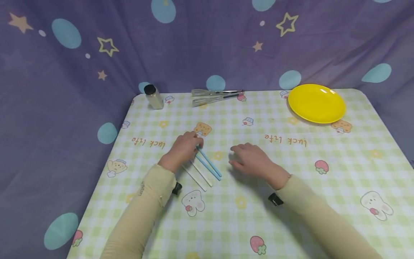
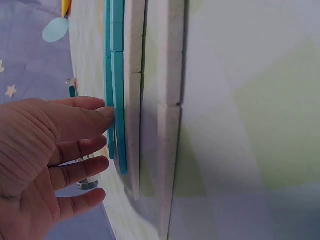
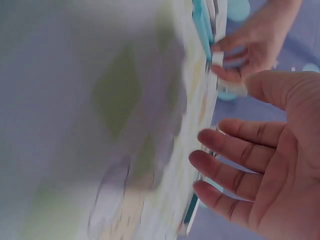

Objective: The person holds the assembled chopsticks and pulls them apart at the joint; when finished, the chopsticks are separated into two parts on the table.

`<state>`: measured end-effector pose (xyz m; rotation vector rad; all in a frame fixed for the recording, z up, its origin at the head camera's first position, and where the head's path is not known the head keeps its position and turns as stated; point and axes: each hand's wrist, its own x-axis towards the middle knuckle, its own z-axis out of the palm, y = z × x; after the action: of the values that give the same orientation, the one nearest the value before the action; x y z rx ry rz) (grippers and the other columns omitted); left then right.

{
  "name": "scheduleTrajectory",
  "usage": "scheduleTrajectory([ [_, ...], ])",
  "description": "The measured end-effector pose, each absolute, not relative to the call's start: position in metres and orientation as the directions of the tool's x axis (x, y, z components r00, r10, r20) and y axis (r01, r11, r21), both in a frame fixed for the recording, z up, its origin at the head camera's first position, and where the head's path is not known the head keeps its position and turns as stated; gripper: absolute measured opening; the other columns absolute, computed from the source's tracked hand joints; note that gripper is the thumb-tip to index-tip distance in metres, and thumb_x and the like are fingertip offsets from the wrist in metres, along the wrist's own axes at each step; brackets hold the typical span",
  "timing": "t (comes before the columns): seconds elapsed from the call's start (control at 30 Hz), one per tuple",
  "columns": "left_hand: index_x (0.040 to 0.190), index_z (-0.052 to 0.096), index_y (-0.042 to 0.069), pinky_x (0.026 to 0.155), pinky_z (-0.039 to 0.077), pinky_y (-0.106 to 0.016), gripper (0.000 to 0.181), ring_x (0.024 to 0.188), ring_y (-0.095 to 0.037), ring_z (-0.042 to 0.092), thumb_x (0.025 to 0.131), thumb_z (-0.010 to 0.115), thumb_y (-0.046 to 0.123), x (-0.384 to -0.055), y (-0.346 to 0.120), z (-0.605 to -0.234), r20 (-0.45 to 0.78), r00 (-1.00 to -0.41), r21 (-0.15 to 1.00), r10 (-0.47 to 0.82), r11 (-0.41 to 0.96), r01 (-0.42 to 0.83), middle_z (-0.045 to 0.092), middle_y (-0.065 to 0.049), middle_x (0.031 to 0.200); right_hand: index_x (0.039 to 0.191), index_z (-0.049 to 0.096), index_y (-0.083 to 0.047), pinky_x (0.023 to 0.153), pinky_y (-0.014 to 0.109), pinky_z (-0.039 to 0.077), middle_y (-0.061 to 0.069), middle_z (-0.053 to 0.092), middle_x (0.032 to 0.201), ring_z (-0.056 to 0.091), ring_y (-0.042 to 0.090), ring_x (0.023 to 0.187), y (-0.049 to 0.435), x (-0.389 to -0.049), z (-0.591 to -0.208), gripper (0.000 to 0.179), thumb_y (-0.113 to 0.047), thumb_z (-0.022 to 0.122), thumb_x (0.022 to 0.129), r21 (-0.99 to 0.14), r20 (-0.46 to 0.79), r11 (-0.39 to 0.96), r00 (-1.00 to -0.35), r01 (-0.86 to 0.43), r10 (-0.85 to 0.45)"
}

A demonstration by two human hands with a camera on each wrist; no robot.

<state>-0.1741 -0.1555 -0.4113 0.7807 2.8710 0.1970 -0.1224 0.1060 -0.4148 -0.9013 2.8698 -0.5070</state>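
Two light blue chopsticks point(image 1: 209, 165) lie close together on the tablecloth. At their far ends is my left hand point(image 1: 183, 148), its thumb and index finger pinching them in the left wrist view, where the other fingers point(image 2: 82, 170) are spread off them. Beside them, nearer the left forearm, lie two white chopsticks point(image 1: 199, 177), partly hidden by that hand in the head view. To the right of the chopsticks, my right hand point(image 1: 251, 160) hovers over the cloth. Its fingers point(image 3: 232, 172) are loosely bent, apart, and hold nothing.
A yellow plate point(image 1: 317, 103) lies at the back right of the table. Two clear-headed utensils with dark handles point(image 1: 216, 97) lie along the back edge. A jar with a black lid point(image 1: 154, 97) stands at the back left. Behind the table hangs a purple curtain point(image 1: 194, 43).
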Motion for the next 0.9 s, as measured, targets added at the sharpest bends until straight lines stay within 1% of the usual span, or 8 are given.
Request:
scheduleTrajectory([
  [0.1, 0.098, 0.066, 0.014, 0.084, 0.043, -0.045, 0.015, 0.100, -0.028, 0.050, 0.088, 0.070, 0.005, -0.174, -0.154, -0.411, -0.118, -0.849, 0.159, 0.515, 0.854, 0.495, 0.055, -0.008, 0.108, 0.112, 0.065, -0.005, 0.080, 0.044, 0.051, 0.009, 0.069, 0.102, 0.065, 0.027, 0.091, 0.089, -0.121, -0.417, 0.027, -0.025, 0.062, 0.094, -0.369, 0.013, 0.744, -0.803, -0.558, -0.596],
  [0.17, 0.098, 0.066, 0.015, 0.083, 0.043, -0.045, 0.014, 0.099, -0.028, 0.050, 0.087, 0.070, 0.005, -0.175, -0.153, -0.412, -0.126, -0.846, 0.154, 0.518, 0.853, 0.499, 0.055, -0.008, 0.108, 0.096, 0.065, -0.008, 0.070, 0.038, 0.050, 0.004, 0.066, 0.084, 0.062, 0.021, 0.075, 0.079, -0.121, -0.420, 0.013, -0.020, 0.061, 0.093, -0.384, 0.016, 0.729, -0.794, -0.566, -0.608],
  [0.2, 0.098, 0.066, 0.015, 0.083, 0.043, -0.045, 0.014, 0.098, -0.027, 0.050, 0.087, 0.070, 0.005, -0.175, -0.152, -0.412, -0.128, -0.845, 0.153, 0.520, 0.852, 0.501, 0.055, -0.008, 0.107, 0.089, 0.063, -0.010, 0.066, 0.036, 0.049, 0.002, 0.063, 0.077, 0.059, 0.018, 0.068, 0.075, -0.120, -0.421, 0.010, -0.019, 0.060, 0.092, -0.384, 0.014, 0.729, -0.794, -0.566, -0.608],
  [0.3, 0.097, 0.066, 0.015, 0.083, 0.042, -0.045, 0.014, 0.096, -0.027, 0.049, 0.087, 0.069, 0.006, -0.176, -0.151, -0.413, -0.137, -0.841, 0.148, 0.523, 0.851, 0.504, 0.054, -0.007, 0.105, 0.073, 0.052, -0.015, 0.054, 0.032, 0.040, -0.002, 0.049, 0.062, 0.045, 0.015, 0.055, 0.063, -0.120, -0.425, 0.019, -0.018, 0.059, 0.091, -0.360, -0.001, 0.745, -0.798, -0.562, -0.602],
  [0.37, 0.096, 0.067, 0.015, 0.082, 0.042, -0.044, 0.013, 0.094, -0.026, 0.049, 0.088, 0.069, 0.006, -0.176, -0.150, -0.413, -0.143, -0.841, 0.139, 0.522, 0.852, 0.505, 0.053, -0.006, 0.104, 0.071, 0.049, -0.016, 0.053, 0.031, 0.039, -0.003, 0.046, 0.060, 0.043, 0.014, 0.054, 0.056, -0.119, -0.427, 0.022, -0.018, 0.059, 0.091, -0.339, -0.033, 0.765, -0.805, -0.548, -0.592],
  [0.57, 0.095, 0.067, 0.016, 0.079, 0.043, -0.042, 0.010, 0.091, -0.025, 0.048, 0.090, 0.067, 0.008, -0.175, -0.149, -0.414, -0.158, -0.848, 0.118, 0.506, 0.862, 0.492, 0.052, -0.005, 0.101, 0.075, 0.052, -0.015, 0.057, 0.031, 0.042, -0.002, 0.050, 0.066, 0.047, 0.015, 0.059, 0.044, -0.119, -0.430, 0.019, -0.020, 0.062, 0.090, -0.314, -0.156, 0.817, -0.823, -0.483, -0.547],
  [0.7, 0.094, 0.066, 0.016, 0.079, 0.042, -0.041, 0.009, 0.089, -0.025, 0.047, 0.090, 0.066, 0.008, -0.174, -0.147, -0.412, -0.157, -0.852, 0.119, 0.499, 0.866, 0.485, 0.051, -0.005, 0.098, 0.074, 0.051, -0.015, 0.057, 0.032, 0.043, 0.000, 0.050, 0.067, 0.047, 0.016, 0.060, 0.040, -0.119, -0.429, 0.021, -0.019, 0.063, 0.089, -0.303, -0.181, 0.831, -0.828, -0.466, -0.530],
  [0.9, 0.094, 0.066, 0.016, 0.078, 0.042, -0.042, 0.014, 0.085, -0.024, 0.047, 0.090, 0.062, 0.003, -0.173, -0.144, -0.411, -0.170, -0.857, 0.100, 0.487, 0.874, 0.477, 0.050, -0.005, 0.095, 0.072, 0.052, -0.014, 0.055, 0.033, 0.043, 0.001, 0.050, 0.066, 0.048, 0.017, 0.059, 0.036, -0.120, -0.430, 0.019, -0.017, 0.064, 0.087, -0.284, -0.197, 0.846, -0.836, -0.451, -0.512],
])
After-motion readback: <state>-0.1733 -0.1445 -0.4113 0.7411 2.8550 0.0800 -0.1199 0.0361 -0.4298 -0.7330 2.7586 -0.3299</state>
